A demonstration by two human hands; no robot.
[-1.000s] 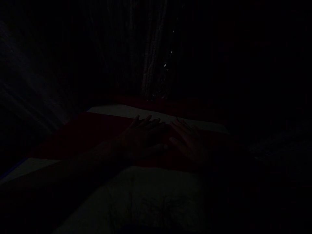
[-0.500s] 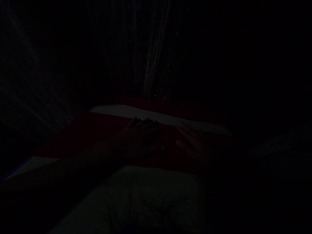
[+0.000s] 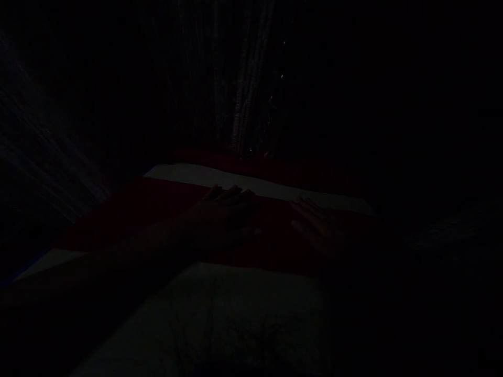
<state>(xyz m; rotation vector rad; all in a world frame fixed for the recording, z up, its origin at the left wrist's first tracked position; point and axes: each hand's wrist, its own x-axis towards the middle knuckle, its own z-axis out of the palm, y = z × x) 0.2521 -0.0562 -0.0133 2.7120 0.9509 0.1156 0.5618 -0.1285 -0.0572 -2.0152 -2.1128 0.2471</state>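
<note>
The scene is very dark. My left hand point(image 3: 220, 217) lies flat with fingers stretched out on a red band of cloth point(image 3: 129, 214) that crosses a pale cloth point(image 3: 236, 309). My right hand point(image 3: 320, 228) also rests flat on the red band, fingers spread, a little to the right of the left hand. Neither hand holds anything. My left forearm reaches in from the lower left.
A second pale stripe point(image 3: 184, 174) and another red band point(image 3: 283, 168) lie beyond the hands. A hanging, faintly striped curtain or cloth point(image 3: 243, 94) stands behind. The right side is too dark to make out.
My hands have slid apart on the red band: the right hand has moved to the right, and the left hand has shifted slightly left and away.
</note>
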